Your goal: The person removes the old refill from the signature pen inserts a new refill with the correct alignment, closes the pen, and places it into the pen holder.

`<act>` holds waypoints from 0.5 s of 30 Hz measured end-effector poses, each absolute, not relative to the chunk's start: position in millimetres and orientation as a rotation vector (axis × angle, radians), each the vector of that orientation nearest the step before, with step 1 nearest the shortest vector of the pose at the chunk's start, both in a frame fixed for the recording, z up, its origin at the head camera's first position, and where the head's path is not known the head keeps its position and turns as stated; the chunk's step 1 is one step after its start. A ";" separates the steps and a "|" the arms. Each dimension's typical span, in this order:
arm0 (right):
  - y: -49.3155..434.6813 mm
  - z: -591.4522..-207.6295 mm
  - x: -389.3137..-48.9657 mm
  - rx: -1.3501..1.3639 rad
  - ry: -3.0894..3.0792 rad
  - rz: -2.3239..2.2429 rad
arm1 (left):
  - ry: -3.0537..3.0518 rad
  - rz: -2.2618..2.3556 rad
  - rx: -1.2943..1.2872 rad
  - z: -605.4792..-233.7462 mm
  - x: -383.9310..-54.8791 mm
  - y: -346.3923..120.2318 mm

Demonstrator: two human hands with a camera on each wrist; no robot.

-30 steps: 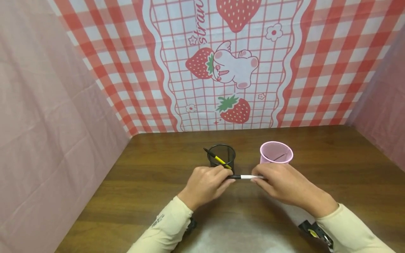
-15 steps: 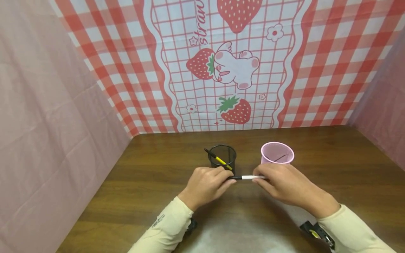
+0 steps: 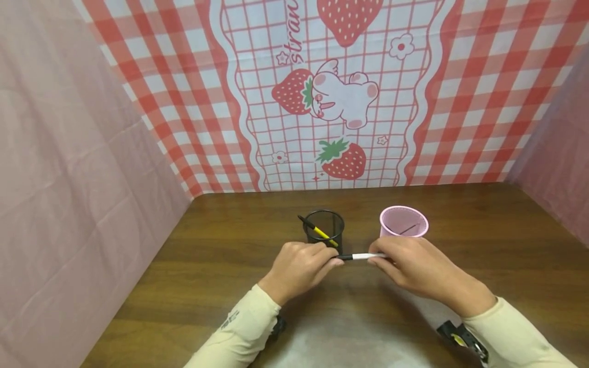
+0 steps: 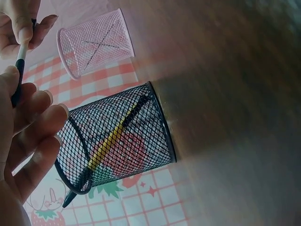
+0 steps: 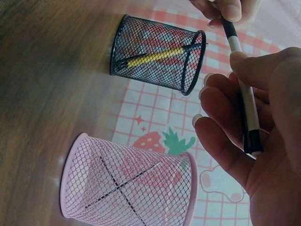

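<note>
A white pen with black ends (image 3: 361,256) lies level between both hands, above the table. My left hand (image 3: 303,268) pinches its black end between thumb and fingers. The white barrel is pinched by my right hand (image 3: 414,268); in the right wrist view, the clip end of the pen (image 5: 249,113) runs back under that palm. Just beyond the left hand stands a black mesh pen cup (image 3: 341,225), holding a yellow-and-black pen (image 3: 322,233) that leans on the rim. Behind the right hand is a pink mesh pen cup (image 3: 383,225), its lower part hidden by the hand.
Thin dark crossing lines show in the pink cup; what they are I cannot tell. The brown wooden table (image 3: 221,240) meets a red-checked strawberry cloth (image 3: 207,128) at the back. Pink cloths (image 3: 83,179) hang at both sides.
</note>
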State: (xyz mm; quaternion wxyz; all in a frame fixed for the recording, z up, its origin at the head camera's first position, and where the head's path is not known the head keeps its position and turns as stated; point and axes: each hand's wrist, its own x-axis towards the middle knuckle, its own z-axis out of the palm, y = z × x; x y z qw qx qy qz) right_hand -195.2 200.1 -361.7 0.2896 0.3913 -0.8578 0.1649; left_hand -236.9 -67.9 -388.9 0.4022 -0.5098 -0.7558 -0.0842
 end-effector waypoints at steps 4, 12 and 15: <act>198.8 -360.9 -195.1 1.050 -2.279 0.445 | -1.919 -0.208 -1.290 -388.7 -237.1 -69.2; 198.0 -361.8 -195.7 1.060 -2.262 0.441 | -1.935 -0.210 -1.302 -388.9 -237.7 -69.9; 198.1 -362.3 -195.9 1.066 -2.256 0.444 | -1.936 -0.201 -1.299 -389.3 -238.0 -70.4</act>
